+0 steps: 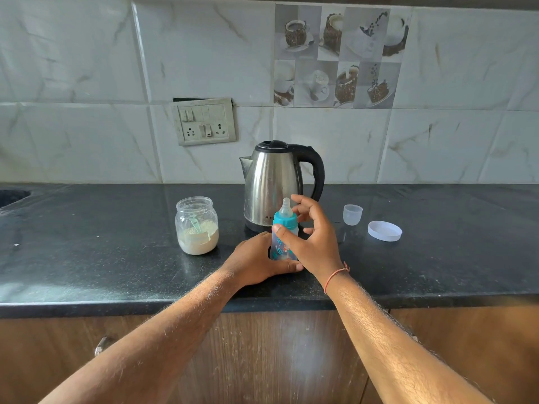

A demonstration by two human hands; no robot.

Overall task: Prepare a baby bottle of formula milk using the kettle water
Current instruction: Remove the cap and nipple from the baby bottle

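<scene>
A small baby bottle with a teal collar and a clear teat stands upright on the black counter. My left hand grips its lower body. My right hand is beside the collar, thumb on the bottle just under it, fingers spread and loosely curled. Right behind the bottle stands a steel kettle with a black lid and handle. To the left stands an open glass jar of pale formula powder with a green scoop inside.
A clear bottle cap and a white jar lid lie on the counter to the right. A sink edge shows at far left. A wall socket panel sits on the tiled wall. Wooden cabinet doors are below.
</scene>
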